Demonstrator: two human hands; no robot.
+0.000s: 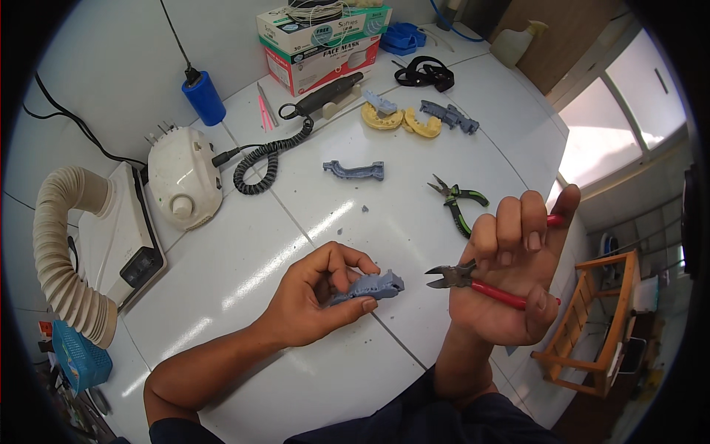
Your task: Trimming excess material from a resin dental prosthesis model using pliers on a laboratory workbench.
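Between the thumb and fingers of my left hand (pixel 318 292) is a grey-blue dental model piece (pixel 379 286), its toothed end pointing right. My right hand (pixel 506 270) is turned palm up around red-handled side cutters (pixel 497 293). Their jaws stand a little apart and point left at the model piece without touching it. One handle lies across the palm by the thumb; the other passes behind the fingers. Beyond the right hand lie pliers (pixel 455 201) with black and green handles. A second grey-blue arch piece (pixel 355 171) rests farther back, with small grey crumbs scattered near it.
At the back are yellow dental casts (pixel 382 116), another grey-blue piece (pixel 450 116), a black handpiece (pixel 325 95) with coiled cord, and stacked boxes (pixel 322 63). On the left stand a white control unit (pixel 185 177) and a ribbed hose (pixel 63 229). A wooden stool (pixel 592 318) is at right.
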